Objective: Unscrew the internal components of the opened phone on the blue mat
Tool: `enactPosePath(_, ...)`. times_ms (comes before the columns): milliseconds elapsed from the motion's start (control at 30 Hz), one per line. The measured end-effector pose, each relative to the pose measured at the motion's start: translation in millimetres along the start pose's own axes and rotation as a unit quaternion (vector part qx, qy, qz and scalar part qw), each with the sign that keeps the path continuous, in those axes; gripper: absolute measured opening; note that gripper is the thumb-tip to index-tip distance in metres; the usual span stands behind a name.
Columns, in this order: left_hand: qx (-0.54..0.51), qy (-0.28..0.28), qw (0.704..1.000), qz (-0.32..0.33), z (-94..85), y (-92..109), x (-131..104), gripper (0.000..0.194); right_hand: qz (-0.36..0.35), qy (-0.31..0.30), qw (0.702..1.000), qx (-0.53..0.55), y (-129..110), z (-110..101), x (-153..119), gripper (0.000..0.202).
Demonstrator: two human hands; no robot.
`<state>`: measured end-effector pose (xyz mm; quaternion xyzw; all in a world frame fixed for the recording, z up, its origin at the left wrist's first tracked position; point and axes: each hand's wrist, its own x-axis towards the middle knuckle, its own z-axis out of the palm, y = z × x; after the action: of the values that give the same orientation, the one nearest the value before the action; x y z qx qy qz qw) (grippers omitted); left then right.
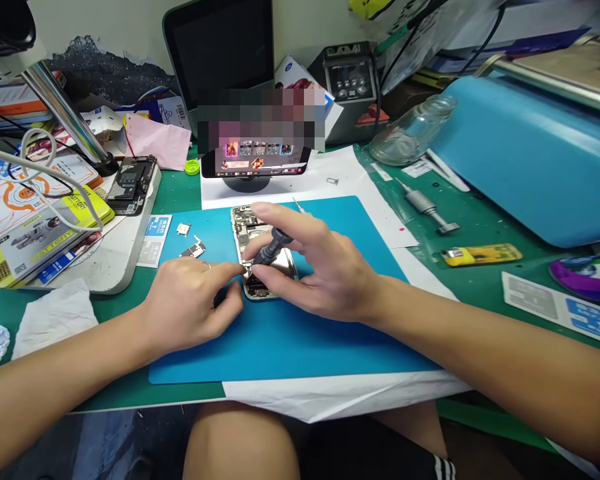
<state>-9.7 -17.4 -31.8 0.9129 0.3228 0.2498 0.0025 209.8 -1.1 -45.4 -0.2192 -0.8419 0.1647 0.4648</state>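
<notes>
An opened phone [244,230] with bare inner parts lies on the blue mat [300,347]. My right hand [325,270] is closed around a dark screwdriver [270,249], which leans over the phone with its tip toward the lower left part of the frame. My left hand [195,300] touches the phone's left edge with an outstretched index finger, the other fingers curled; no object shows in it. Left of the phone, a small metal plate [183,229] and a dark bracket-like part [194,250] rest on the mat.
A lit display [255,160] stands behind the mat. At the left are battery boxes [40,233] and another opened phone [130,187]. On the right lie a second screwdriver [423,202], a yellow cutter [481,255] and a glass jar [413,130].
</notes>
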Motion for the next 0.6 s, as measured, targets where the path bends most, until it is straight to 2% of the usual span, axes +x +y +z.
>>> enactPosePath(300,-0.007,-0.008,1.000,-0.012,0.3,-0.1,0.0,0.021,0.039,0.034,0.998,0.035,2.5,-0.8,-0.6,0.068)
enactPosePath(600,0.051,0.004,0.999,0.008,3.6,-2.6,-2.0,0.025,0.044,0.037,0.996,0.068,1.1,-2.1,-2.5,0.070)
